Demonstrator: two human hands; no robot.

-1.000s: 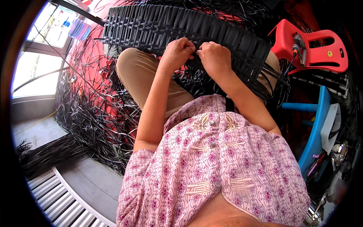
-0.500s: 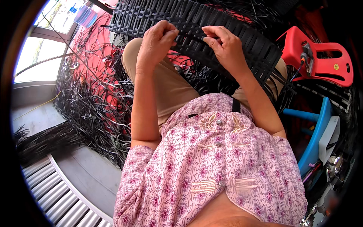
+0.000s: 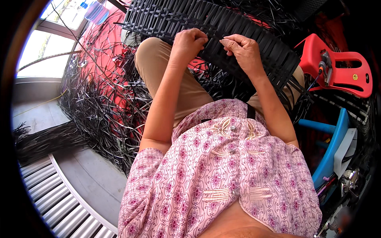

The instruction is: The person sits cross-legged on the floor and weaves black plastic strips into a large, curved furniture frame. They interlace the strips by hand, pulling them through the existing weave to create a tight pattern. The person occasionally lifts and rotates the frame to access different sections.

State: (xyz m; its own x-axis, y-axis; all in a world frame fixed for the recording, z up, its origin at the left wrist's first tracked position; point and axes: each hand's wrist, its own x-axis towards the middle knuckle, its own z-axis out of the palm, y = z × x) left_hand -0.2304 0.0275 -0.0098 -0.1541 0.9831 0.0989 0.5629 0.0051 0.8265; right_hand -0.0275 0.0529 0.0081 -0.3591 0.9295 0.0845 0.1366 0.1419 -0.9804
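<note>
Black woven panel (image 3: 216,24) at 12 to 1 o'clock, its right end overlapping my right knee (image 3: 300,75). My left hand (image 3: 188,44) at 12, fingers curled in over the panel's near edge; can't tell if they grip anything. My right hand (image 3: 245,52) at 1, thumb and forefinger drawn close, other fingers bent; can't tell what's between them. Hands near each other, gap between. Heap of loose black strips (image 3: 93,119) at 9, red chair (image 3: 309,53) with tool (image 3: 327,68) on it at 2, blue stool (image 3: 335,142) at 3.
</note>
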